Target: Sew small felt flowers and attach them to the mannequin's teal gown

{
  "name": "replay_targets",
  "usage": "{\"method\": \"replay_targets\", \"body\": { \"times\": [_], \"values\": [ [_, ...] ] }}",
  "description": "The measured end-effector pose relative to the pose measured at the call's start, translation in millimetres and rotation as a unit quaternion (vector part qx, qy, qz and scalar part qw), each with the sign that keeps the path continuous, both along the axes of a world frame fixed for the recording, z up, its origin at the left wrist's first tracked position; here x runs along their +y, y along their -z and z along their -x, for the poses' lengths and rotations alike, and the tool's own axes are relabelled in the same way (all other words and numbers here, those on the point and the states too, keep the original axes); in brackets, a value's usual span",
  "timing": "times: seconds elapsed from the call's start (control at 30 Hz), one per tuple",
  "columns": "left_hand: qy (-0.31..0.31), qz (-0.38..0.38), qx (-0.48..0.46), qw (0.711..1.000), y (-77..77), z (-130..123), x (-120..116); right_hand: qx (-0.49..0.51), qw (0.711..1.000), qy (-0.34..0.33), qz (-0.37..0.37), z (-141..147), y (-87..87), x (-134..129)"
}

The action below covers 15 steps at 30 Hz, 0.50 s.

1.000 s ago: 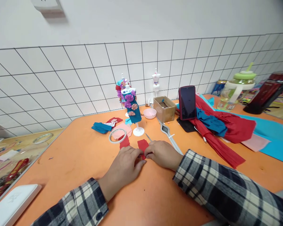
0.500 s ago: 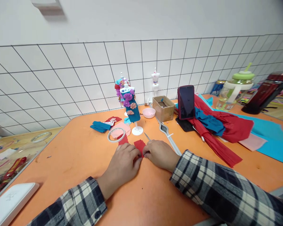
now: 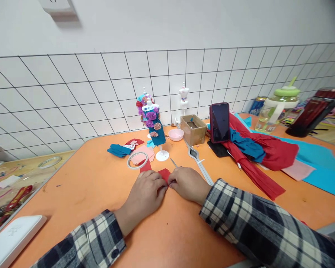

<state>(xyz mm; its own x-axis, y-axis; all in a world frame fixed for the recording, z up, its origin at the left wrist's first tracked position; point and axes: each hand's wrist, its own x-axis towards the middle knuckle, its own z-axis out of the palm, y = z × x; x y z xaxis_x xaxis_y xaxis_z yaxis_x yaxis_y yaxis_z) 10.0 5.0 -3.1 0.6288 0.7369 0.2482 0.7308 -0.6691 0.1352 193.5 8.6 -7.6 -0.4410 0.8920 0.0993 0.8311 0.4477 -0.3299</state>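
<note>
Between my two hands lies a small piece of red crepe paper (image 3: 164,174) on the orange table. My left hand (image 3: 147,191) is closed, thumb and forefinger pinching the paper's near edge. Beside it my right hand (image 3: 188,184) pinches the same edge, its fingertips almost touching the left ones. Just beyond the right hand a pointed metal blade (image 3: 173,162) shows, with the rest of that tool hidden. Another red paper scrap (image 3: 145,167) lies behind the left hand, partly under a roll of tape (image 3: 130,163). The fingers hide the pinched edge itself.
A small dress form (image 3: 157,128) in blue paper with paper flowers stands ahead. Around it are a pink bowl (image 3: 175,134), a cardboard box (image 3: 194,134), a propped phone (image 3: 219,123) and red crepe paper (image 3: 279,150). A white box-shaped device (image 3: 16,238) sits front left.
Less of the red paper shows beyond my fingers; its far edge has come nearer to me. Both hands stay in nearly the same place, still pinching. The camera view has shifted slightly.
</note>
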Motion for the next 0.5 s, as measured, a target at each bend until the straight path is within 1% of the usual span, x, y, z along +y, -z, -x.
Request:
{"method": "replay_targets", "body": {
  "times": [0.13,0.23,0.4,0.5],
  "values": [
    [0.022,0.029,-0.025,0.999,4.3,0.9,1.9,-0.013,1.0,0.0,-0.006,0.7,-2.0,-0.9],
    [0.026,0.04,-0.029,0.998,5.6,1.2,3.1,-0.015,1.0,-0.002,-0.004,0.1,-1.6,0.0],
    [-0.005,0.042,-0.023,0.999,6.2,0.9,4.5,-0.011,1.0,0.025,0.006,-0.4,0.6,2.6],
    [-0.001,0.042,-0.019,0.999,7.6,1.2,5.1,-0.02,1.0,0.018,0.009,0.3,0.4,3.1]
  ]
}}
